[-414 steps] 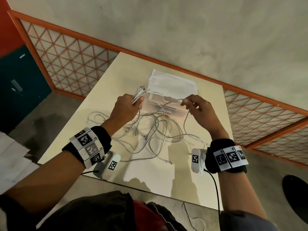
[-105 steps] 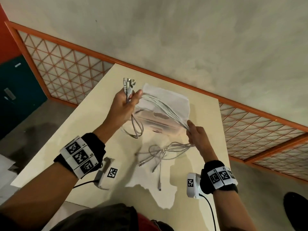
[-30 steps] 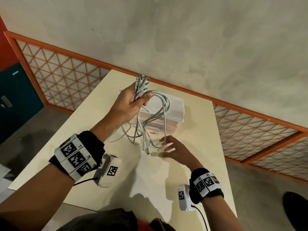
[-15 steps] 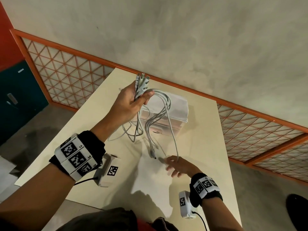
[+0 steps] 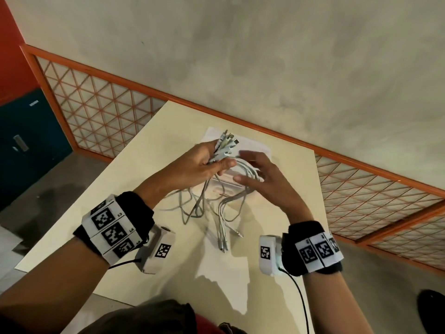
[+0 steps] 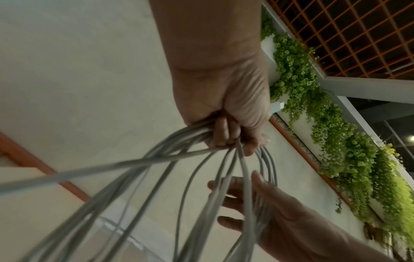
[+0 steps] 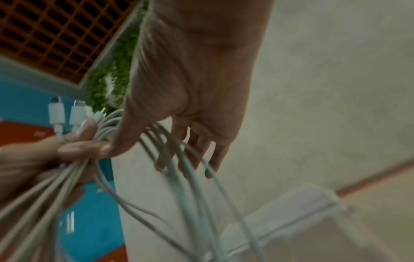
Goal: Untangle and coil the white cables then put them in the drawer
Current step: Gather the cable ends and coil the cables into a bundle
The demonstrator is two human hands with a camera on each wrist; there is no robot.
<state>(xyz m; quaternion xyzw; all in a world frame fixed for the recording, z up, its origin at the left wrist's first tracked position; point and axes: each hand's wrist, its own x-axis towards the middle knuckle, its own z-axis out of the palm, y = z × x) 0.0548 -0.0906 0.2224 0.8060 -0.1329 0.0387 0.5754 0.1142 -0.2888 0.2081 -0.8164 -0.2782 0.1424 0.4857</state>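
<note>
My left hand [image 5: 199,165] grips a bundle of white cables [image 5: 204,203] just below their plugs [image 5: 226,141], which stick up past the fingers. The loops hang down, and the loose ends [image 5: 224,242] trail on the cream table [image 5: 134,189]. My right hand [image 5: 257,174] is held beside the left with straight, spread fingers inside the loops. In the right wrist view several cable strands [image 7: 190,170] drape across its fingers [image 7: 201,147]. In the left wrist view my left hand [image 6: 230,127] is fisted round the cables [image 6: 134,163]. The white drawer box [image 5: 255,145] stands behind both hands.
The table's far edge meets an orange rail [image 5: 265,131] along the wall. Orange lattice panels [image 5: 96,112] flank the table on both sides. A dark teal cabinet [image 5: 29,141] stands at the left. Bare tabletop lies in front of the cable ends.
My right hand has risen from near the tabletop up to the loops beside my left hand. The left hand keeps its grip on the plug ends.
</note>
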